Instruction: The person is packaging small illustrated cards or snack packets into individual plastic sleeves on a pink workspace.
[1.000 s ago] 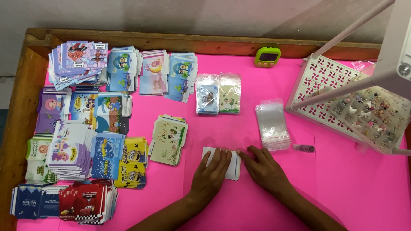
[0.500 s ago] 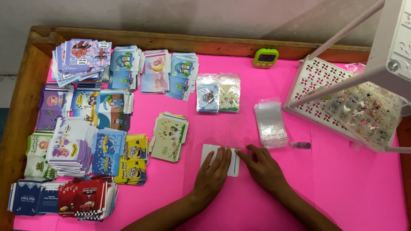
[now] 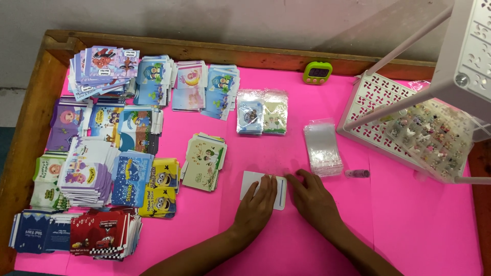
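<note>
Both hands (image 3: pixel 286 202) lie flat, palms down, side by side
</note>
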